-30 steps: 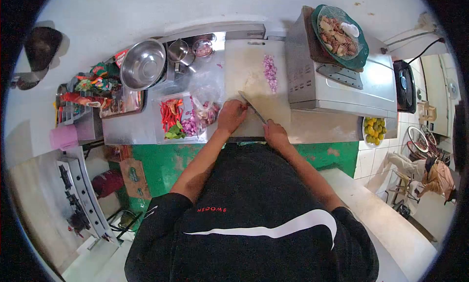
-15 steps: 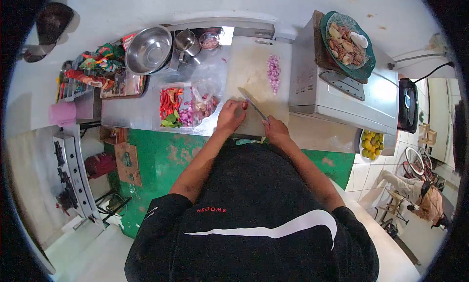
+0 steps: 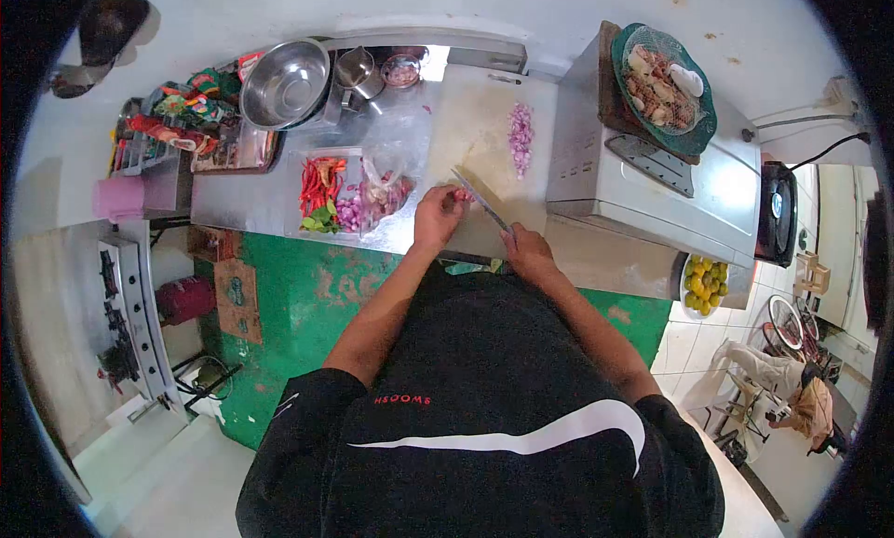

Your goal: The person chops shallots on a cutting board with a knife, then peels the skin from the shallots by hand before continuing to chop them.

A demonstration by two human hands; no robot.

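My left hand (image 3: 438,217) pinches a small reddish shallot (image 3: 461,195) over the lower left part of the white cutting board (image 3: 475,119). In my right hand (image 3: 528,250) is the handle of a knife (image 3: 482,203); its blade points up and to the left, its middle close beside the shallot. A strip of chopped shallots (image 3: 520,142) lies on the right side of the board. Left of the board, a clear tray holds red chilies (image 3: 319,184), green leaves (image 3: 321,218), sliced shallots (image 3: 349,212) and a plastic bag (image 3: 384,191).
A steel bowl (image 3: 285,84), a metal cup (image 3: 358,72) and a small glass bowl (image 3: 400,70) stand at the back. An oven (image 3: 670,198) on the right bears a green plate of food (image 3: 659,81). Green citrus fruits (image 3: 705,285) fill a bowl at right.
My left hand has shifted slightly left and up with the shallot, which now shows a paler surface. My right hand and the knife are nearly unmoved. The view has tilted slightly.
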